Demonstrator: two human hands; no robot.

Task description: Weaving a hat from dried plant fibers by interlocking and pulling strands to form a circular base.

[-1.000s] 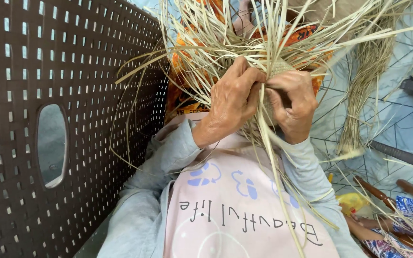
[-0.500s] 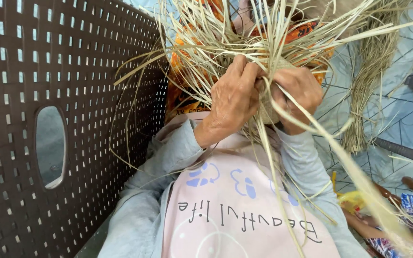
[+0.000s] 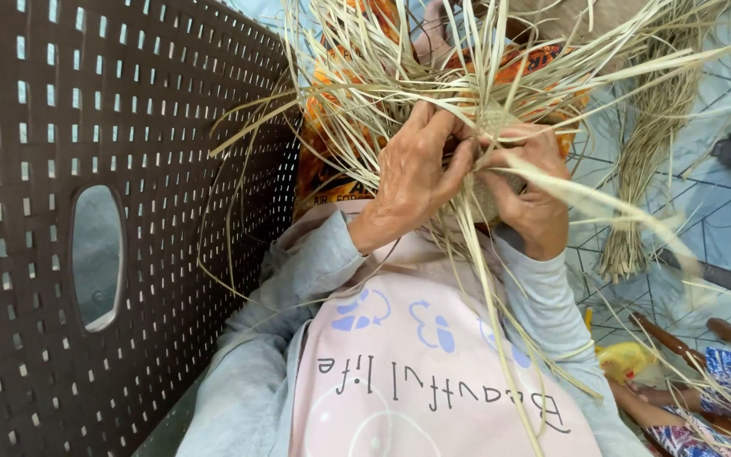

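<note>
- Two bare hands — the left hand and the right hand — both closed on pale straw strands.
- One small woven straw piece between them, with loose strands too many to count.
- One separate bundle of dried straw on the floor.
- One dark brown perforated chair back.

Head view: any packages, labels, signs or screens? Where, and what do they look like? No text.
Printed apron or bib: on the person's chest, bottom centre; pale pink with dark lettering and blue shapes.
Orange bag or package: behind the straw strands, beside the brown perforated panel; orange with a dark printed band, mostly hidden.
No signs or screens in view.
</note>
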